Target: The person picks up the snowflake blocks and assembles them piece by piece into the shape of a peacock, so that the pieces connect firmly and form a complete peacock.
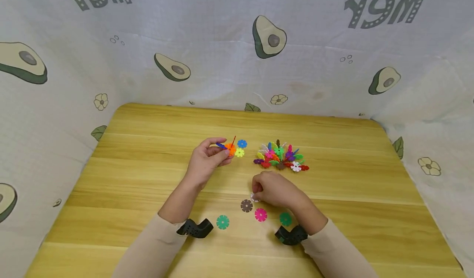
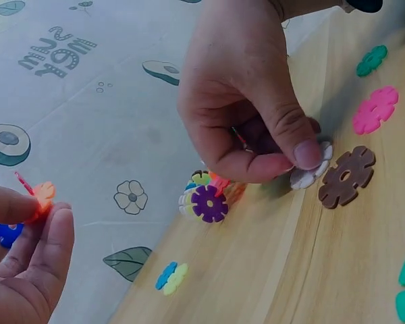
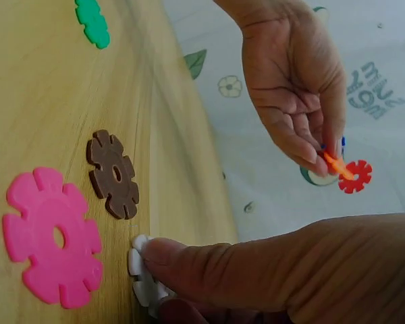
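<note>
My left hand (image 1: 207, 158) is raised and pinches an orange notched plastic disc (image 1: 231, 149) between thumb and fingers. A red disc (image 3: 360, 177) and a blue disc (image 2: 7, 235) are slotted onto the orange one, making a small joined piece. Low over the table's near middle, my right hand (image 1: 277, 188) pinches the edge of a white notched disc (image 2: 308, 177) between thumb and forefinger. The white disc is tilted on its edge, right beside a flat brown disc (image 3: 115, 175). Part of it is hidden behind the thumb.
A pink disc (image 1: 261, 214) and two green discs, one on the left (image 1: 223, 222) and one by the right wrist (image 1: 285, 218), lie flat nearby. Beyond the left hand are blue (image 1: 242, 143) and yellow (image 1: 240, 152) discs. A multicoloured cluster of joined discs (image 1: 279, 151) stands farther right.
</note>
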Tool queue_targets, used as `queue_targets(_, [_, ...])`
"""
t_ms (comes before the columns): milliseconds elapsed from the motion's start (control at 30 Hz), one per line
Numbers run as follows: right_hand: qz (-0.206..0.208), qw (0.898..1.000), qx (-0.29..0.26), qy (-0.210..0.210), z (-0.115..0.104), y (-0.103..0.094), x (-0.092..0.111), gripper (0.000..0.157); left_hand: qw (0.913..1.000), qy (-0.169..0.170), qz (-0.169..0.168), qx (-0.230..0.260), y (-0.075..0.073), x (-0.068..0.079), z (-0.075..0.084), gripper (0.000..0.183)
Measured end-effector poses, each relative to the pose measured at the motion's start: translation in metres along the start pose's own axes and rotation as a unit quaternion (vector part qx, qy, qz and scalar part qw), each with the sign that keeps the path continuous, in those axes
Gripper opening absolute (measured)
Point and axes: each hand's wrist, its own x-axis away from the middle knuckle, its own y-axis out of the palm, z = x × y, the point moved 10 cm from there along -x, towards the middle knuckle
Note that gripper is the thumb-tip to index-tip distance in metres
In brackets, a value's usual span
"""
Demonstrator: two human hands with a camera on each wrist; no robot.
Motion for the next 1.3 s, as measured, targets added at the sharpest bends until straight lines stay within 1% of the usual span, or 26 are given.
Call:
queue_targets(100, [-0.002,1.0,0.005,0.002,-0.001,-0.001,0.002,0.019,1.0,-0.006,0.001,0.0,0.001,0.0,-0.001,0.034])
queue_targets(200, [-0.013,1.0,0.015,0.004,-0.002,0.001,0.002,0.026,0.9998,-0.013,0.005,0.013,0.001,0.0,-0.003,0.03])
queue_targets(300, [-0.02,1.0,0.013,0.008,-0.002,0.003,0.002,0.024,0.9995,-0.019,0.012,0.021,0.0,0.0,-0.006,0.028])
queue_targets(367, [0.002,1.0,-0.002,0.007,-0.001,-0.002,0.001,0.022,0.9995,-0.021,0.016,0.019,0.0,0.0,-0.007,0.028])
queue_targets(433, [0.057,0.997,-0.044,-0.003,-0.003,-0.013,0.001,0.018,0.9994,-0.023,0.018,0.017,0.002,0.001,-0.009,0.028])
queue_targets(467, [0.094,0.993,-0.076,-0.01,-0.004,-0.02,0.001,0.016,0.9994,-0.025,0.018,0.015,0.004,0.001,-0.01,0.028])
queue_targets(500, [0.132,0.984,-0.119,-0.02,-0.005,-0.028,0.003,0.013,0.9995,-0.026,0.017,0.012,0.005,0.002,-0.011,0.028])
queue_targets(533, [0.172,0.971,-0.164,-0.034,-0.006,-0.035,0.004,0.011,0.9995,-0.027,0.015,0.011,0.008,0.002,-0.012,0.028])
queue_targets(600, [0.242,0.938,-0.24,-0.064,-0.008,-0.048,0.009,0.009,0.9994,-0.03,0.01,0.011,0.012,0.004,-0.015,0.026])
queue_targets(633, [0.27,0.922,-0.266,-0.076,-0.008,-0.051,0.012,0.009,0.9994,-0.03,0.007,0.013,0.015,0.005,-0.016,0.026])
queue_targets(667, [0.292,0.909,-0.284,-0.087,-0.008,-0.054,0.014,0.01,0.9994,-0.03,0.005,0.015,0.017,0.005,-0.016,0.025])
queue_targets(700, [0.31,0.899,-0.292,-0.098,-0.009,-0.056,0.016,0.011,0.9994,-0.029,0.003,0.018,0.02,0.006,-0.017,0.025])
queue_targets(733, [0.328,0.893,-0.289,-0.106,-0.01,-0.058,0.018,0.011,0.9994,-0.028,0.002,0.023,0.022,0.007,-0.017,0.024])
queue_targets(767, [0.343,0.89,-0.28,-0.111,-0.01,-0.059,0.02,0.012,0.9993,-0.027,0.002,0.026,0.024,0.008,-0.017,0.024])
queue_targets(933, [0.401,0.876,-0.224,-0.146,-0.018,-0.064,0.027,0.012,0.9989,-0.018,0.004,0.044,0.028,0.011,-0.017,0.023])
queue_targets(1033, [0.433,0.861,-0.204,-0.171,-0.024,-0.067,0.033,0.012,0.9987,-0.015,0.001,0.049,0.029,0.011,-0.018,0.023])
queue_targets(1133, [0.456,0.844,-0.203,-0.194,-0.026,-0.068,0.037,0.012,0.9983,-0.017,-0.005,0.055,0.031,0.012,-0.019,0.023])
queue_targets(1200, [0.468,0.835,-0.2,-0.209,-0.028,-0.069,0.04,0.013,0.9981,-0.019,-0.01,0.058,0.032,0.012,-0.019,0.023])
queue_targets(1300, [0.48,0.826,-0.193,-0.226,-0.03,-0.068,0.042,0.016,0.9978,-0.025,-0.023,0.056,0.033,0.012,-0.019,0.023])
